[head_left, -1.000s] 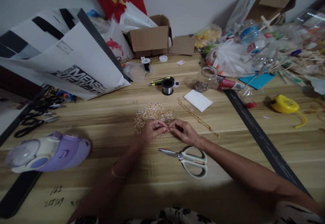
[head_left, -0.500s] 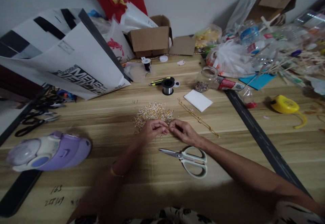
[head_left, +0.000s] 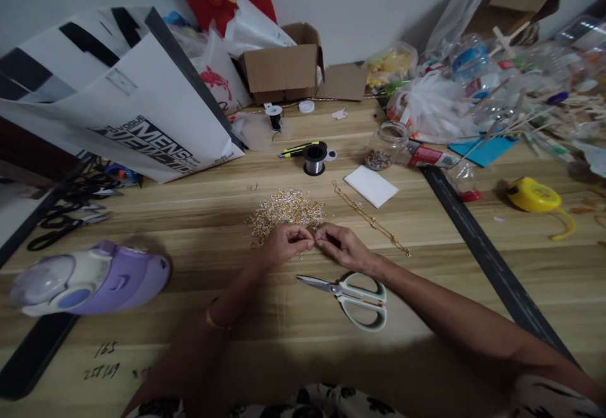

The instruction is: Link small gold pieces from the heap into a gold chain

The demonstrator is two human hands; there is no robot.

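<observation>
My left hand [head_left: 283, 245] and my right hand [head_left: 341, 245] meet fingertip to fingertip over the wooden table [head_left: 199, 216]. Both are closed in a pinch on a tiny piece too small to name. They rest at the near edge of a heap of small gold and silver bits [head_left: 286, 208]. White-handled scissors [head_left: 353, 295] lie shut just below my right wrist. A thin gold chain [head_left: 369, 218] runs diagonally to the right of the heap.
A spool of clear thread [head_left: 313, 159], a white pad [head_left: 370, 185] and a bead jar [head_left: 381, 147] sit behind. A purple bottle [head_left: 89, 277] lies left, a shopping bag [head_left: 127, 102] back left, a yellow tape measure [head_left: 534, 194] right, a cardboard box [head_left: 281, 67] at the wall.
Both hands stay pinched together at the same spot; only the view has tipped slightly.
</observation>
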